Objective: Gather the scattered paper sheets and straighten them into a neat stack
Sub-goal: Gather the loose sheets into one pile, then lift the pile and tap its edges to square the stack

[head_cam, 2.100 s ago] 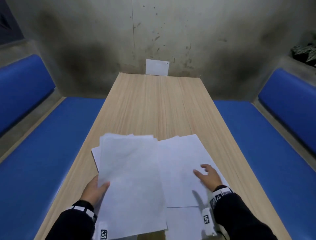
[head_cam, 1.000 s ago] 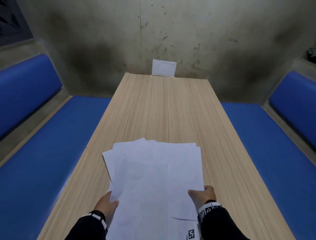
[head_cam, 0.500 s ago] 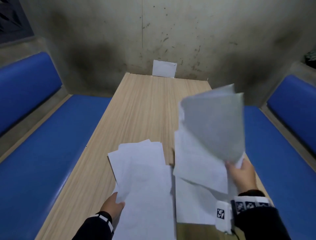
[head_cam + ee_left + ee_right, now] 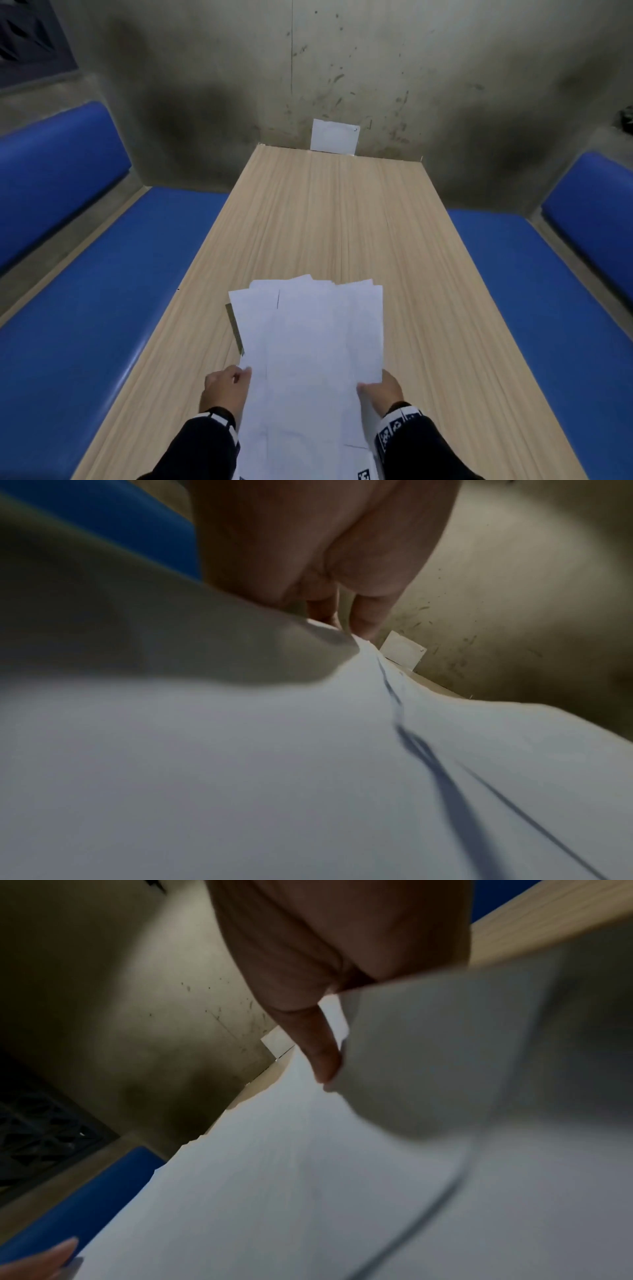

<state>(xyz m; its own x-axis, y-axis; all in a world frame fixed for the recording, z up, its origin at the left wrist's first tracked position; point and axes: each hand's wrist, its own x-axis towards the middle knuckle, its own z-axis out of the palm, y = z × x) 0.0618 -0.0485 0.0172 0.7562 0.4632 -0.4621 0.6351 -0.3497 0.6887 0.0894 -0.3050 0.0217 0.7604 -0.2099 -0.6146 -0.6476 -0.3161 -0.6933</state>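
Several white paper sheets (image 4: 308, 356) form one loose, uneven pile at the near end of the wooden table (image 4: 325, 219); their far edges are staggered. My left hand (image 4: 226, 387) grips the pile's left edge with the thumb on top. My right hand (image 4: 380, 389) grips the right edge, thumb on top and fingers under the sheets. The left wrist view shows the left fingers (image 4: 366, 615) at the paper sheets (image 4: 274, 750), which curl over them. In the right wrist view the thumb (image 4: 322, 1047) lies on the paper sheets (image 4: 291, 1164) beside a curled-up edge.
A small white card (image 4: 335, 135) stands against the stained wall at the table's far end. Blue padded benches (image 4: 102, 291) (image 4: 548, 291) run along both sides of the table. The far half of the tabletop carries only the card.
The right hand has brought down the sheets it held raised at the right and laid them onto the left pile. Both hands now hold one merged pile by its sides.
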